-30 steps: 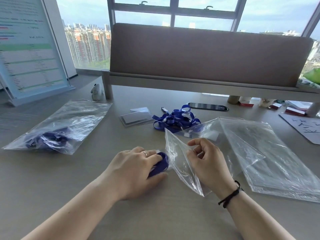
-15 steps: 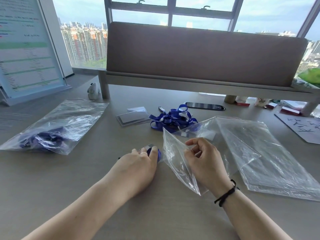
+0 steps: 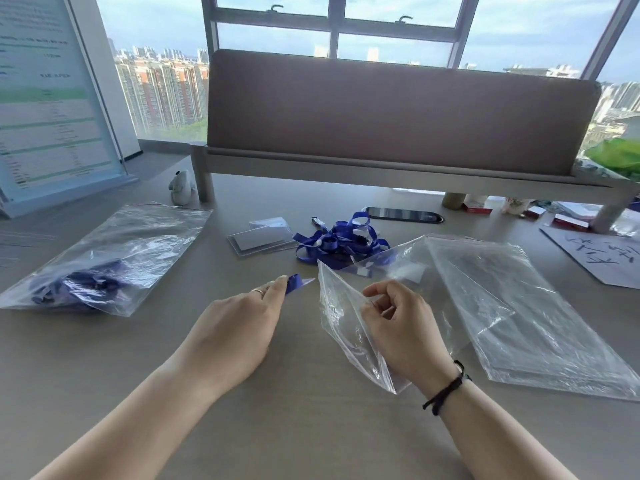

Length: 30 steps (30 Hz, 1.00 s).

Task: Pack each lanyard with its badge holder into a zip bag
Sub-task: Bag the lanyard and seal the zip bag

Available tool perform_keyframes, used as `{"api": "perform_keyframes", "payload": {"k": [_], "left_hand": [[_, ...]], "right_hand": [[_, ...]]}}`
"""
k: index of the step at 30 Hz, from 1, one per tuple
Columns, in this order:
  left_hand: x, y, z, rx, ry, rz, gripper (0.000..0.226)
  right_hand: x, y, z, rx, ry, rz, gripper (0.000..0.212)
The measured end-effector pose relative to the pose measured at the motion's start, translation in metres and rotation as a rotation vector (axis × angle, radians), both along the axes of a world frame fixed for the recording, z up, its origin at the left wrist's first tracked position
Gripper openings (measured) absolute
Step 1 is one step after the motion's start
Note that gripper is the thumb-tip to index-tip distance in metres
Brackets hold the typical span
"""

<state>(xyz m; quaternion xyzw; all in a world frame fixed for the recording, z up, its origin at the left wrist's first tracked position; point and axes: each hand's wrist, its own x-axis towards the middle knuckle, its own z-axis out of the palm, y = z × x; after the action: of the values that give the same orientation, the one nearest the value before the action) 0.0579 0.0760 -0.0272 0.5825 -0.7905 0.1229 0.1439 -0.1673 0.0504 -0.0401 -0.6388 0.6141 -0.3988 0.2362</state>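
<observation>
My left hand (image 3: 235, 327) grips a folded blue lanyard with its clear badge holder (image 3: 298, 283); only their tips poke out past my fingers. A short gap to the right, my right hand (image 3: 398, 323) pinches the rim of a clear zip bag (image 3: 341, 320) and lifts its mouth open toward the left hand. A tangle of blue lanyards (image 3: 341, 240) lies behind, with loose clear badge holders (image 3: 263, 237) to its left. A stack of flat zip bags (image 3: 519, 306) lies at the right.
A zip bag with blue lanyards inside (image 3: 100, 265) lies at the left. A grey desk divider (image 3: 398, 112) spans the back, with a phone (image 3: 403, 214) under it. A standing sign (image 3: 52, 98) is far left, a written sheet (image 3: 599, 258) far right.
My left hand has lifted the lanyard bundle off the table and raised it toward the bag's mouth. My right hand keeps the bag open, barely moved.
</observation>
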Motion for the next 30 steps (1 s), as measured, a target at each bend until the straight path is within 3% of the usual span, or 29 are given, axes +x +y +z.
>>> {"api": "perform_keyframes", "payload": {"k": [5,9,15,19,21,27,30], "left_hand": [[-0.011,0.003,0.003,-0.297,0.313,-0.369,0.068],[-0.018,0.007,0.004,-0.151,0.095,-0.625,0.057],[-0.008,0.006,0.005,-0.08,0.075,-0.692,0.06],[-0.007,0.004,0.002,0.0,0.145,-0.734,0.07],[-0.007,0.003,0.001,0.016,0.166,-0.749,0.071],[0.0,-0.003,-0.004,-0.007,0.135,-0.688,0.075],[0.002,-0.006,-0.008,-0.027,0.086,-0.643,0.065]], "right_hand": [[0.0,-0.003,-0.002,0.01,-0.023,0.008,0.009],[-0.006,-0.007,-0.003,0.035,-0.028,0.107,0.026],[-0.014,-0.003,0.009,0.179,-0.125,0.414,0.037],[-0.023,-0.005,0.016,0.231,-0.084,0.499,0.021],[-0.028,-0.006,0.019,0.263,-0.111,0.529,0.024],[-0.031,-0.012,0.017,0.2,-0.138,0.33,0.024],[-0.027,-0.013,0.014,0.151,-0.116,0.288,0.025]]}}
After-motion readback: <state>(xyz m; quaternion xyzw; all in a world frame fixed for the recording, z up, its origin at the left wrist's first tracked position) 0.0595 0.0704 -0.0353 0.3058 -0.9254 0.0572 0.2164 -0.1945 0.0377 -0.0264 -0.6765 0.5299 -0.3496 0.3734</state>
